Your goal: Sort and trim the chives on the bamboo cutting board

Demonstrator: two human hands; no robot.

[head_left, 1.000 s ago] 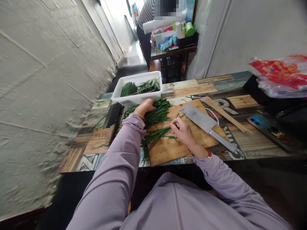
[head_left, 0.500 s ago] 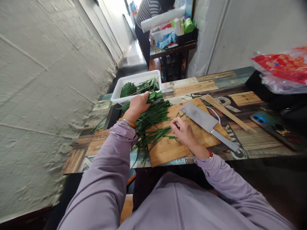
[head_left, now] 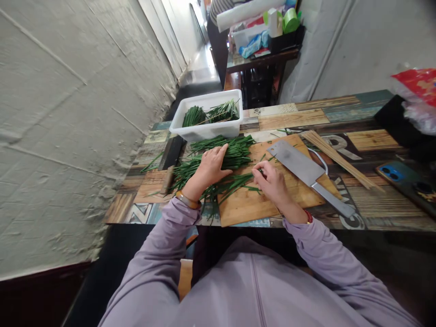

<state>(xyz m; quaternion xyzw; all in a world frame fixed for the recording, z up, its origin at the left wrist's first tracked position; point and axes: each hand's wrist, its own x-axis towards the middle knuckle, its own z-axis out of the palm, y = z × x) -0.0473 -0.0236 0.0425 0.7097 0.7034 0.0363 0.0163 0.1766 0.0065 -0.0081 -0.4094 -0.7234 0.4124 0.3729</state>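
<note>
My left hand lies on a pile of green garlic chives, fingers and thumb apart. The pile spreads from the table onto the left side of a wooden cutting board. Over the board, my right hand has its fingers curled in a pinch at the end of a few loose chives. Just right of that hand, a cleaver lies flat on the board, its handle pointing toward the near right. Behind the pile, a white plastic tub holds two bunches of chives.
Thin wooden skewers lie right of the board, with a phone farther right. A dark block-like object is left of the chives. Bags sit at the far right. Beyond stands a person by a cluttered side table.
My left hand has drawn back from the tub's near edge onto the middle of the chive pile, its fingers now more spread. The right hand keeps its pinch. The view has shifted slightly.
</note>
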